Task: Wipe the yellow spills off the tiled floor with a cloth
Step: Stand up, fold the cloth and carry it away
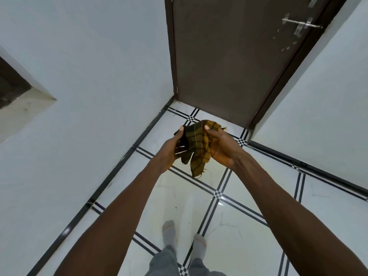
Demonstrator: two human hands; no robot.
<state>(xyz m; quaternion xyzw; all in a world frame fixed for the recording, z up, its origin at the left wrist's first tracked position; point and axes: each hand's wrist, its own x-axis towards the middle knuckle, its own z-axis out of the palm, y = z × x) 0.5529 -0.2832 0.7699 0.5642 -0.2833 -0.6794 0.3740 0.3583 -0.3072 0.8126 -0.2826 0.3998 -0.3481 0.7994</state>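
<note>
A dark checked cloth [197, 148], stained yellow, hangs bunched in the air between both hands at chest height. My left hand [171, 150] grips its dark left side, thumb on top. My right hand [221, 146] pinches its yellow right side. A frayed corner dangles below the hands. Under them lies the white tiled floor [249, 232] with black double lines. A faint yellowish tint shows on the tile [175, 182] beneath the cloth; no clear spill is visible.
A closed brown door [229, 56] with a metal latch [300, 23] stands ahead. White walls close in on the left [89, 96] and right [318, 116]. My two feet in grey socks [183, 238] stand on the tiles below.
</note>
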